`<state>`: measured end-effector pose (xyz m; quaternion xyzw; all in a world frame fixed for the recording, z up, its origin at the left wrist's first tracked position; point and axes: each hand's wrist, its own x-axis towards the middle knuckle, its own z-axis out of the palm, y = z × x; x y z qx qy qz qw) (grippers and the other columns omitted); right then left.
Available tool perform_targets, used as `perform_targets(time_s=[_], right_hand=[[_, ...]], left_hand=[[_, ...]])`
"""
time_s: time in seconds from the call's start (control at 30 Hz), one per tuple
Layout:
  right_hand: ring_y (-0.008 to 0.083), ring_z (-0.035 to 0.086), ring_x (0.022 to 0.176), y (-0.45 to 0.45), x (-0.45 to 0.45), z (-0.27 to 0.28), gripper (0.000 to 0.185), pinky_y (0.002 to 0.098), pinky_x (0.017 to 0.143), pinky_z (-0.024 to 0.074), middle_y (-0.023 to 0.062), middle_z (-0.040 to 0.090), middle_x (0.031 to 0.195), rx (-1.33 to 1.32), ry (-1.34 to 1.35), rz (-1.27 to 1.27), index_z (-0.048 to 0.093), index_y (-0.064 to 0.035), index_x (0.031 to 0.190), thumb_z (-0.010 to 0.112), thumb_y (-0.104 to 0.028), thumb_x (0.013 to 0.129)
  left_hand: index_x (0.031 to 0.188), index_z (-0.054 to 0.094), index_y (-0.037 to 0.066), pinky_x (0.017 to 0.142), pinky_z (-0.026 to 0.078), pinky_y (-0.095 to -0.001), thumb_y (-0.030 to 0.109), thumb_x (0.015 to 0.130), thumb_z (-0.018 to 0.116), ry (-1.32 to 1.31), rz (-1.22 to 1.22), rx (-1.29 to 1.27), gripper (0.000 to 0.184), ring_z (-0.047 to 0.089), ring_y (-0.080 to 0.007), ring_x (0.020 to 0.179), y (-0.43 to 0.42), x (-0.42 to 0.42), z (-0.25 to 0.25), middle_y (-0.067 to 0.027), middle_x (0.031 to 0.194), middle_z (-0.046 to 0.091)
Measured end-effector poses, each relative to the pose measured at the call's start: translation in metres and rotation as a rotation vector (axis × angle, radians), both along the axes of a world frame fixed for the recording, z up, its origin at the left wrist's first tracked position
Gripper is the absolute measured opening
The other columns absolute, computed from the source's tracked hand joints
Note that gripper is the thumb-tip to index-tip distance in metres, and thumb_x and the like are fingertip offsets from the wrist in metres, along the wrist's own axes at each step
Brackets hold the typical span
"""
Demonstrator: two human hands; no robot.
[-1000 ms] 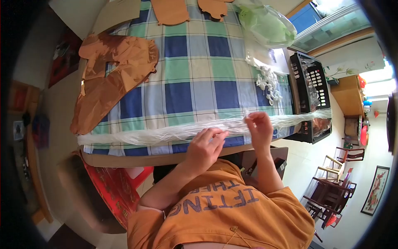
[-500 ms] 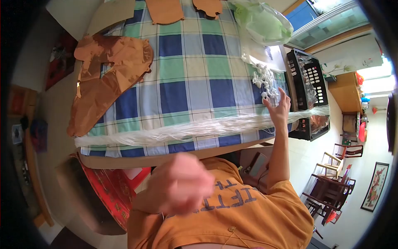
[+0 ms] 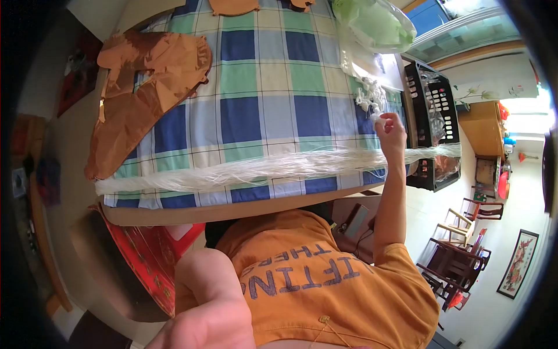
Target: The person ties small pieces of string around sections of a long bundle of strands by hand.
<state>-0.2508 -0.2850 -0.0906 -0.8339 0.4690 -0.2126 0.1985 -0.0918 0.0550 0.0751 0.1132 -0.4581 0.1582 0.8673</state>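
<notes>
My right hand [image 3: 390,132] reaches over the bed's right side, its fingers pinched on the near end of a pile of small white knotted pieces [image 3: 371,96]. Beneath my right wrist, a long bundle of white threads [image 3: 256,170] runs along the bed's near edge and past its right side. My left hand [image 3: 212,326] is low at the bottom left, in front of my orange shirt, away from the bed. Its fingers are cut off by the frame's edge.
A crumpled copper-coloured foil sheet [image 3: 139,99] lies at the left of the checked bedcover [image 3: 238,87]. A pale green plastic bag [image 3: 378,26] sits at the far right. Beside the bed stands a black slotted crate [image 3: 439,110]. Chairs [image 3: 459,262] stand further right.
My right hand has closed from spread fingers to a pinch on the white knotted pieces. My left hand has moved down and left, partly out of view. The view has shifted slightly.
</notes>
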Motion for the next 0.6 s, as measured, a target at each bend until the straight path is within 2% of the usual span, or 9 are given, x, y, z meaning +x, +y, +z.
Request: perform_targets(time_s=[0.2, 0.23, 0.33, 0.37, 0.43, 0.47, 0.5, 0.57, 0.6], right_hand=[[0.0175, 0.062, 0.064, -0.02, 0.027, 0.018, 0.021, 0.0304, 0.062, 0.0494, 0.0077, 0.063, 0.07, -0.143, -0.054, 0.066, 0.062, -0.0064, 0.098, 0.067, -0.016, 0.08], [0.0117, 0.06, 0.066, -0.027, 0.033, 0.011, 0.025, 0.0269, 0.061, 0.0474, 0.0045, 0.063, 0.075, -0.106, -0.115, 0.075, 0.063, -0.0084, 0.103, 0.07, -0.013, 0.08], [0.0142, 0.064, 0.073, -0.031, 0.037, 0.007, 0.025, 0.028, 0.064, 0.0493, 0.0087, 0.066, 0.091, -0.167, -0.08, 0.114, 0.064, -0.0088, 0.103, 0.071, -0.014, 0.08], [0.0152, 0.063, 0.073, -0.028, 0.035, 0.008, 0.023, 0.029, 0.064, 0.0492, 0.0095, 0.064, 0.1, -0.203, -0.113, 0.097, 0.065, -0.0094, 0.101, 0.071, -0.014, 0.08], [0.0144, 0.062, 0.073, -0.017, 0.028, 0.012, 0.019, 0.0282, 0.063, 0.0483, 0.0077, 0.065, 0.096, -0.225, -0.096, 0.062, 0.065, -0.0091, 0.099, 0.07, -0.013, 0.081], [0.014, 0.062, 0.072, -0.01, 0.023, 0.015, 0.017, 0.0277, 0.063, 0.0478, 0.0069, 0.066, 0.094, -0.234, -0.088, 0.041, 0.066, -0.0089, 0.097, 0.07, -0.012, 0.081], [0.0126, 0.059, 0.07, 0.003, 0.02, 0.021, 0.01, 0.0255, 0.061, 0.045, 0.0037, 0.065, 0.085, -0.15, -0.114, 0.092, 0.067, -0.0071, 0.092, 0.068, -0.01, 0.082], [0.0118, 0.055, 0.067, 0.03, 0.01, 0.024, 0.005, 0.0246, 0.06, 0.0425, 0.0023, 0.065, 0.079, 0.027, -0.104, 0.175, 0.066, -0.0055, 0.087, 0.066, -0.008, 0.083], [0.0177, 0.057, 0.069, 0.047, 0.01, 0.033, 0.005, 0.0296, 0.066, 0.0468, 0.0084, 0.062, 0.079, 0.039, -0.007, 0.249, 0.063, -0.0021, 0.086, 0.063, -0.004, 0.082]], left_hand=[[0.115, 0.06, 0.017, 0.085, 0.046, -0.0234, 0.001, 0.082, 0.062, 0.016, -0.004, 0.059, 0.036, 0.047, -0.0094, 0.11, 0.002, -0.003, -0.001, 0.0076, 0.119, 0.052], [0.114, 0.06, 0.017, 0.085, 0.047, -0.0237, 0.001, 0.082, 0.062, 0.015, 0.018, 0.079, 0.036, 0.048, -0.0096, 0.11, 0.003, -0.004, -0.001, 0.0076, 0.118, 0.052], [0.111, 0.06, 0.016, 0.082, 0.047, -0.0245, 0.001, 0.083, 0.061, -0.014, 0.072, 0.128, 0.033, 0.049, -0.0102, 0.106, 0.01, -0.003, -0.003, 0.0077, 0.118, 0.052], [0.111, 0.06, 0.016, 0.083, 0.047, -0.025, 0.002, 0.084, 0.061, -0.023, 0.08, 0.145, 0.031, 0.049, -0.01, 0.105, 0.012, -0.001, -0.004, 0.0086, 0.117, 0.052], [0.112, 0.059, 0.015, 0.083, 0.046, -0.0259, 0.003, 0.086, 0.06, -0.043, 0.089, 0.184, 0.029, 0.049, -0.0095, 0.103, 0.018, 0.002, -0.009, 0.0102, 0.116, 0.051], [0.106, 0.06, 0.013, 0.079, 0.047, -0.0258, 0.002, 0.082, 0.061, -0.019, 0.13, 0.207, 0.027, 0.051, -0.01, 0.098, 0.024, 0.004, -0.011, 0.0077, 0.111, 0.054], [0.101, 0.062, 0.01, 0.075, 0.048, -0.0257, 0.0, 0.078, 0.062, 0.005, 0.169, 0.23, 0.025, 0.053, -0.0105, 0.094, 0.03, 0.005, -0.014, 0.0052, 0.106, 0.057], [0.088, 0.055, 0.011, 0.066, 0.042, -0.0284, 0.012, 0.082, 0.058, 0.107, 0.336, 0.252, 0.006, 0.049, -0.0141, 0.084, 0.032, 0.004, -0.033, 0.0031, 0.088, 0.051], [0.085, 0.052, 0.012, 0.063, 0.039, -0.0301, 0.015, 0.085, 0.056, 0.151, 0.358, 0.381, 0.005, 0.046, -0.0162, 0.082, 0.027, 0.003, -0.045, 0.0031, 0.083, 0.048]])
